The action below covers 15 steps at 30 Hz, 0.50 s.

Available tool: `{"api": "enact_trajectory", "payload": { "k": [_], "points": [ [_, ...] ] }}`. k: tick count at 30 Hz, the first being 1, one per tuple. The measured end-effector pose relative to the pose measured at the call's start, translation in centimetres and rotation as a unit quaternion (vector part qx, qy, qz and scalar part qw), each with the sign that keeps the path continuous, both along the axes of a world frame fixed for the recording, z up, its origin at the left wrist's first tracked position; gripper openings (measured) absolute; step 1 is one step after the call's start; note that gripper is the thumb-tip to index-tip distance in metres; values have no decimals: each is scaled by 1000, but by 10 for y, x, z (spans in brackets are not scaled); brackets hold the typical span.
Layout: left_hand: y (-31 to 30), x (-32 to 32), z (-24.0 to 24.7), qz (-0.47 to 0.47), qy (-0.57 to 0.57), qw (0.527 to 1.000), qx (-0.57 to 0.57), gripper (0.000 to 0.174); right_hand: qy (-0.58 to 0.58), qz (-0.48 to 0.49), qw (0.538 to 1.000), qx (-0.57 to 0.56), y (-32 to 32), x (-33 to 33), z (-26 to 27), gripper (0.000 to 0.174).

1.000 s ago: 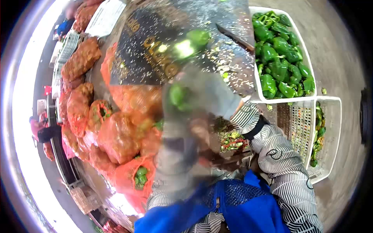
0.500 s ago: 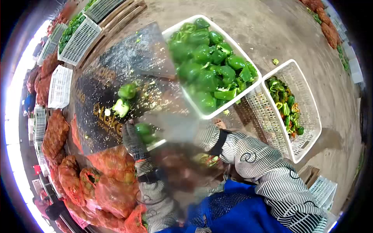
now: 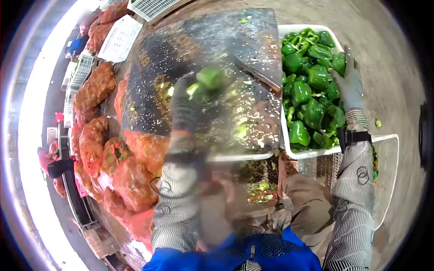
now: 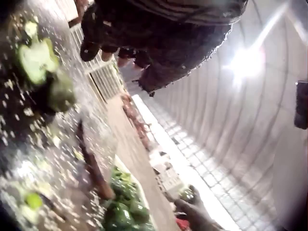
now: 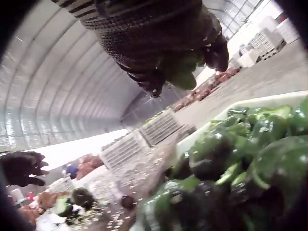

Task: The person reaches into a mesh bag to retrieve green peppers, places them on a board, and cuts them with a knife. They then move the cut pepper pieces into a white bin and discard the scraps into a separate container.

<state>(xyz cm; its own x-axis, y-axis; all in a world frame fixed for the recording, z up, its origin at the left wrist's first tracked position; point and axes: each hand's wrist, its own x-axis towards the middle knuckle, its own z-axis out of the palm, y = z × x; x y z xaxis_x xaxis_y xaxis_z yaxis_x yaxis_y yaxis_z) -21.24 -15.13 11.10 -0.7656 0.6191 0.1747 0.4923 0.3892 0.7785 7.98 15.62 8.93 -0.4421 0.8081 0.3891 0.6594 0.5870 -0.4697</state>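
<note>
Peppers like the green pepper [image 5: 185, 70] gripped in the gloved right hand [image 3: 350, 86] over the white crate [image 3: 307, 154] seem light, hollow, slick and crushable, best cupped round the shoulders, while the left hand [image 3: 183, 101] hovers empty, fingers loose, above a cut pepper [image 4: 36, 60] on the surface [image 3: 203, 36].

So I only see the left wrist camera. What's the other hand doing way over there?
Observer: The right hand grips a green pepper over a white crate full of more peppers.
Operator: What's next to the cutting board?
Observer: Orange net sacks are piled along its left side.
Operator: What is the person wearing?
Observer: A blue apron and striped sleeves.
</note>
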Motion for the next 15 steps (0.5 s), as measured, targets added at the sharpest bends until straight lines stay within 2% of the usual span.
{"api": "enact_trajectory", "payload": {
  "k": [1,2,4,5,6,7,8,10,11,12,14,15],
  "points": [
    [-12,-32,-15,26,109,988,-105,53,-86,-28,994,-67,17,1,-16,66],
    [-17,-52,-30,28,108,988,-106,53,-173,-56,974,-132,31,1,-39,66],
    [-22,-80,-57,35,107,970,-215,54,-283,-7,957,-60,57,13,-107,62],
    [-20,-94,-69,16,76,962,-260,59,-280,-10,954,-108,42,6,-84,59],
    [-21,-105,-82,-3,43,951,-305,63,-282,-10,953,-109,33,-1,-64,59],
    [-25,-111,-94,-20,41,973,-226,61,-324,7,938,-121,24,-3,-44,57],
    [-24,-104,-87,-24,41,973,-225,61,-364,20,922,-132,17,-4,-30,55],
    [-27,-87,-71,12,-106,964,-242,59,-268,44,956,-106,-11,-13,-6,51],
    [-33,-90,-81,10,-128,954,-269,54,-211,102,967,-97,-25,-17,-3,50],
    [-41,-80,-85,-7,-145,955,-258,57,-152,161,971,-87,-38,-20,-1,49],
    [-51,-38,-78,23,-319,945,-70,52,-43,265,936,-229,-100,-39,55,46],
    [-63,-30,-101,-74,-270,958,56,47,-3,328,915,-237,-124,-46,61,44]
  ]
}}
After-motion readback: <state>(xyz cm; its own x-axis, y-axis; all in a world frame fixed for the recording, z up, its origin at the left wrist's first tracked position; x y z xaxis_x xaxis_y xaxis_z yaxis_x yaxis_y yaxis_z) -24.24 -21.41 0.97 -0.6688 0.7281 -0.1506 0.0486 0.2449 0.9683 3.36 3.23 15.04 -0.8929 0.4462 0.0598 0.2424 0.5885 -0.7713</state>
